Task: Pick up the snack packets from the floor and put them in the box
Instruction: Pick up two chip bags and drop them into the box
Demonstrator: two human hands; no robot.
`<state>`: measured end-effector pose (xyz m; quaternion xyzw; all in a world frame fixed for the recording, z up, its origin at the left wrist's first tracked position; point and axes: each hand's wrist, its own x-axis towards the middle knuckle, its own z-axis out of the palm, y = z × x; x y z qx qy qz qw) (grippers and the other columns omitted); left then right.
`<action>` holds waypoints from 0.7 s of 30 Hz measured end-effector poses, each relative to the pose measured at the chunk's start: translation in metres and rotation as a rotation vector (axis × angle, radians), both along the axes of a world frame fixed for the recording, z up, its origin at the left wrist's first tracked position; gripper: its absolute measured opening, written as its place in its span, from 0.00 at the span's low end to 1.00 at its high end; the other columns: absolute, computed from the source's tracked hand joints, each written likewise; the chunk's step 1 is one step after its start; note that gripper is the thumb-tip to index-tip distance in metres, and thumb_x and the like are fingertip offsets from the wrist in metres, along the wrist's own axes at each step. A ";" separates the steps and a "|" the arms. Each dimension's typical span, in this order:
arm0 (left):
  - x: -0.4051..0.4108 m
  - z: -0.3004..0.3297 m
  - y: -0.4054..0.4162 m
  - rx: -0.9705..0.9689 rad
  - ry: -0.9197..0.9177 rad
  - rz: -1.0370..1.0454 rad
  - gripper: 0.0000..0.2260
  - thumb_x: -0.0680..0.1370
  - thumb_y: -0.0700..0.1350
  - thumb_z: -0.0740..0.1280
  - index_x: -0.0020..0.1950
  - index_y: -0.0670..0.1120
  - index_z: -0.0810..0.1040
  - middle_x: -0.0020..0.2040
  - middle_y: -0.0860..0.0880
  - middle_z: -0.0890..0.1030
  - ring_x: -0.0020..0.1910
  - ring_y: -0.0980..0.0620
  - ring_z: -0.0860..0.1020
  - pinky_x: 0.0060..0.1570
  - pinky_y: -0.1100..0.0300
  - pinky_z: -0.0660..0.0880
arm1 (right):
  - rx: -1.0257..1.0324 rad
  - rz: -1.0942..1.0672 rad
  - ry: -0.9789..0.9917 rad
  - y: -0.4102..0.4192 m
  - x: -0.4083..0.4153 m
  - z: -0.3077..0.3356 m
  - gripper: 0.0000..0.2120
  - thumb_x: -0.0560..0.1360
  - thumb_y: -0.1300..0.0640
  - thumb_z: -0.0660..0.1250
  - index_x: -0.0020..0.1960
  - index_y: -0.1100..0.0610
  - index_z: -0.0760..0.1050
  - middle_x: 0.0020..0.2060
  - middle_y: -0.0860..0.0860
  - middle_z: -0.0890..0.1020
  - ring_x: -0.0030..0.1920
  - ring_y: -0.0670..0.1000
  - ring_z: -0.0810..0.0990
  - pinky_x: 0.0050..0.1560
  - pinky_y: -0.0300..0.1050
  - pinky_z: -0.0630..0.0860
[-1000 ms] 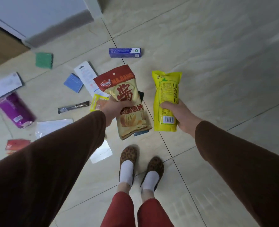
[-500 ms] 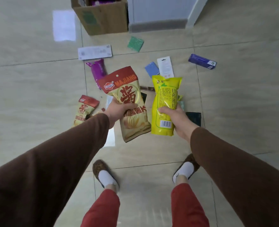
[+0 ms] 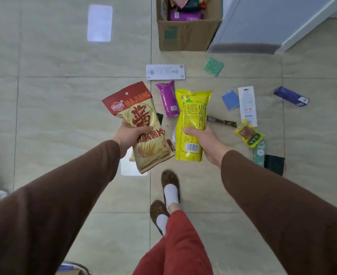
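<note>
My left hand grips a red and tan chips packet by its middle, held up in front of me. My right hand grips a yellow snack packet beside it. A cardboard box stands on the floor straight ahead at the top of the view, with several packets inside. On the floor between me and the box lie a purple packet, a small yellow packet, a green packet and a blue packet.
A white card lies before the box, another white card and a dark blue carton to the right. A grey door and white frame stand right of the box. My slippered feet are mid-step on the tiled floor.
The view has swung round so the box now sits straight ahead and fuller in frame. My feet have shifted in a step. Both hands keep holding their packets.
</note>
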<state>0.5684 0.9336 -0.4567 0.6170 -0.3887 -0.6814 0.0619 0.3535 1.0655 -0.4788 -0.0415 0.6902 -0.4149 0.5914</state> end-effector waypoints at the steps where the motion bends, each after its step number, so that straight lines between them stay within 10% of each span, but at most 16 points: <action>1: 0.002 -0.002 -0.008 0.001 0.000 -0.004 0.27 0.68 0.42 0.79 0.65 0.44 0.75 0.54 0.47 0.86 0.50 0.47 0.86 0.46 0.53 0.83 | -0.001 0.008 0.007 -0.010 0.002 -0.001 0.31 0.72 0.58 0.78 0.71 0.55 0.69 0.60 0.54 0.84 0.55 0.54 0.86 0.47 0.46 0.82; 21: 0.088 0.022 -0.342 0.000 0.044 -0.212 0.19 0.72 0.38 0.76 0.60 0.46 0.77 0.52 0.47 0.86 0.47 0.48 0.86 0.40 0.56 0.82 | -0.027 -0.172 0.087 -0.311 0.127 0.020 0.29 0.67 0.56 0.80 0.65 0.54 0.73 0.57 0.56 0.86 0.54 0.57 0.86 0.59 0.57 0.82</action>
